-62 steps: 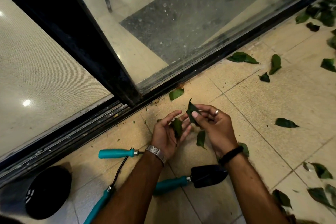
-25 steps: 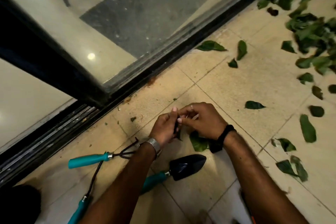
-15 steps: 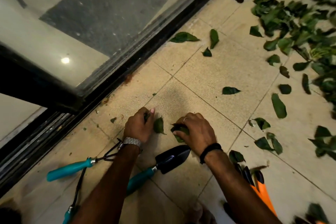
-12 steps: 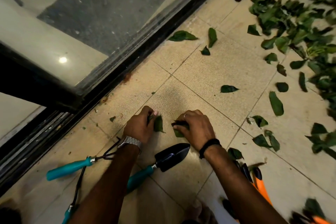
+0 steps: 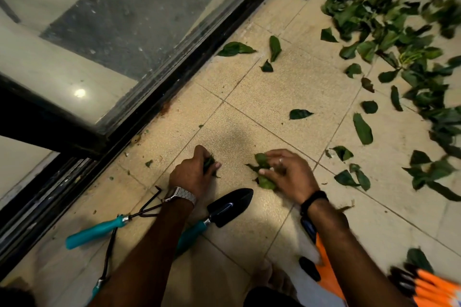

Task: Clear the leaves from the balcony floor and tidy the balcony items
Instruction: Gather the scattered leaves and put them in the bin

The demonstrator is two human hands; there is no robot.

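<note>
Your left hand (image 5: 193,174) curled round gathered leaves (image 5: 209,162), hoarding them. Your right hand (image 5: 287,174) pinched a floor clump (image 5: 262,169) to add more.

Left hand (image 5: 193,173) grips leaves; right hand (image 5: 287,172) holds a leaf cluster (image 5: 262,169) against tiled floor (image 5: 287,87); trowel (image 5: 224,209) just beside.

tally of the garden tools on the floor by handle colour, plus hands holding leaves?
Teal-handled tools: 3 (hand rake, trowel, a third tool by the bottom edge, head unclear)
Orange-handled tools: at least 2 (one under the right arm, one at the bottom right, both blurred)
Hands holding leaves: 2 (left hand, right hand)
Total: 7
</note>
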